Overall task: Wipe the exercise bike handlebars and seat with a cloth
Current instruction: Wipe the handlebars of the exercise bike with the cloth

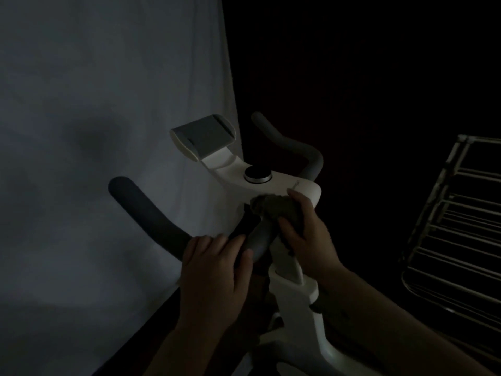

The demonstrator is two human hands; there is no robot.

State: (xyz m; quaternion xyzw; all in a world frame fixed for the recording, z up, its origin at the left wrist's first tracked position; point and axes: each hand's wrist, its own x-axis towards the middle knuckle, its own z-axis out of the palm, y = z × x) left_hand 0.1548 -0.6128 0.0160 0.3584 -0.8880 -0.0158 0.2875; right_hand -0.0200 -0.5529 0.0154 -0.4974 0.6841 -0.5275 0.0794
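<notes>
At the centre of the frame the right hand (306, 229) grips the cloth (279, 210) against the handlebars (151, 215) while the left hand (214, 264) grips the bar just beside it; best to steady the bar and drag the cloth outward along each grip.

Open space between handlebars (151, 213) and wire rack (455, 229) at right.

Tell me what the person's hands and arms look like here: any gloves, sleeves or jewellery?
Both are bare. The left hand and the right hand wear no gloves, and no ring, watch or bracelet can be made out, though the room is very dim. Both forearms show uncovered down to the bottom edge of the picture, so no sleeve is in view.
</notes>
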